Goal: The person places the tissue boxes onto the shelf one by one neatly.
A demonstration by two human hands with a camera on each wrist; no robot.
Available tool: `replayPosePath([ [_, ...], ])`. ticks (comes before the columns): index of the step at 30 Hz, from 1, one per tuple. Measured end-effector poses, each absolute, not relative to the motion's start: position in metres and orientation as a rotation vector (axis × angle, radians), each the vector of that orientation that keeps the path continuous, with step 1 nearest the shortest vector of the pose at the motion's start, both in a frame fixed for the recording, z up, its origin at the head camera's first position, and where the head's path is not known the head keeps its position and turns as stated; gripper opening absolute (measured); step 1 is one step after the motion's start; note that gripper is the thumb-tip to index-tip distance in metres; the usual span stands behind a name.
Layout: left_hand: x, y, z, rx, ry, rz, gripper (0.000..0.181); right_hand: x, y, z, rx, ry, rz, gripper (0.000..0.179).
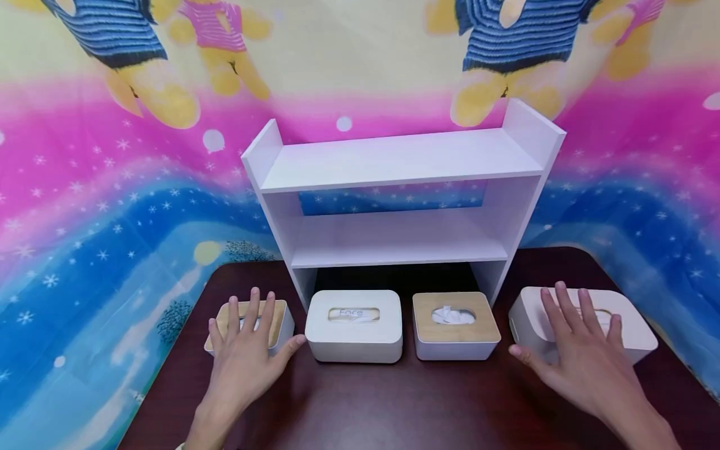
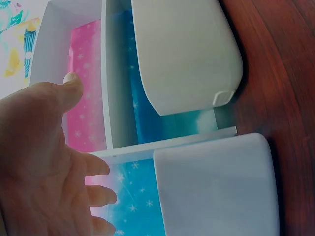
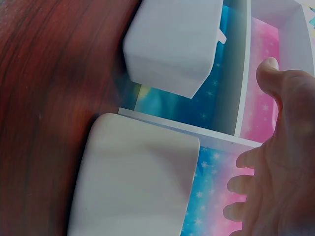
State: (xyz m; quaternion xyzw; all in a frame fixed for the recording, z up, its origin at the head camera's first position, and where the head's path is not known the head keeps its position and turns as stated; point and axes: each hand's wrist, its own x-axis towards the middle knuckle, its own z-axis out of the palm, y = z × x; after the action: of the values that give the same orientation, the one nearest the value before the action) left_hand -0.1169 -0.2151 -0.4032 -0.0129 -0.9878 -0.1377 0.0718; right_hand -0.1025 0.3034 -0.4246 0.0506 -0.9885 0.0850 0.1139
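Note:
My left hand hovers, fingers spread, above a small white tissue box with a wood-look lid at the left. In the left wrist view a gap shows between its fingers and that box. On the right, my other hand is held the same way over a cream tissue box, partly hiding it. The right wrist view shows those fingers apart from the box. Between the hands stand a cream tissue box marked "Face" in its slot and a wood-lidded one with white tissue showing.
A white shelf unit with two boards stands behind the boxes on the dark reddish-brown table. Its side panels reach close to the boxes. A colourful printed cloth hangs behind and along both sides.

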Motion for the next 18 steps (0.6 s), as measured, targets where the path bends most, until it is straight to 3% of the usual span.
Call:
replayPosePath([
  [18, -0.12, -0.175, -0.4, -0.161, -2.927, -0.416, 0.103, -0.102, 0.288, -0.419, 0.177, -2.92, 0.276, 0.115],
])
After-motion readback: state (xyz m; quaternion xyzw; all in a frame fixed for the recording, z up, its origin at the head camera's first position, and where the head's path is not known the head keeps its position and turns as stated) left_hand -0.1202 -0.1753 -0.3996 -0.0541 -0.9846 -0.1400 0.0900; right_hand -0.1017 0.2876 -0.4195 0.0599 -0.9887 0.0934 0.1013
